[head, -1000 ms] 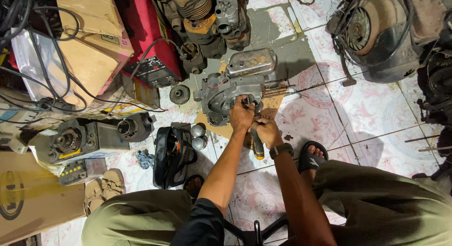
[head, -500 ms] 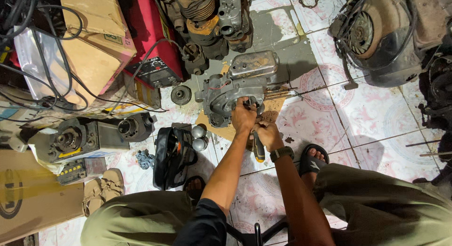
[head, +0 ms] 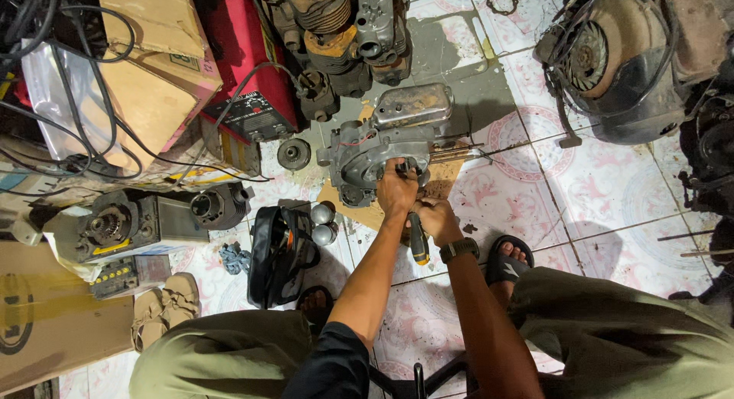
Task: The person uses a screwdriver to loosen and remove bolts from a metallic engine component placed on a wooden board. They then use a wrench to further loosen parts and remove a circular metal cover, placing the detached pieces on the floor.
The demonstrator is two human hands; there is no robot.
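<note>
A grey engine case (head: 367, 150) with a round side cover lies on a piece of cardboard (head: 451, 176) on the tiled floor. My left hand (head: 397, 191) is curled over the lower right edge of the round cover. Just below it, my right hand (head: 439, 220), with a dark watch on the wrist, is closed around a screwdriver with a yellow and black handle (head: 417, 243). The handle points back toward me, and the shaft is hidden under my hands.
An open black tool bag (head: 277, 255) and two metal balls (head: 322, 223) lie left of my arms. Engine parts (head: 344, 32), a red machine (head: 256, 70), cardboard boxes (head: 149, 55), cables and a motor (head: 130, 227) crowd the left. A scooter engine (head: 619, 59) sits upper right. My sandalled foot (head: 508, 260) rests on the tiles.
Both hands stay at the engine case with the screwdriver between them. Only the view has shifted slightly.
</note>
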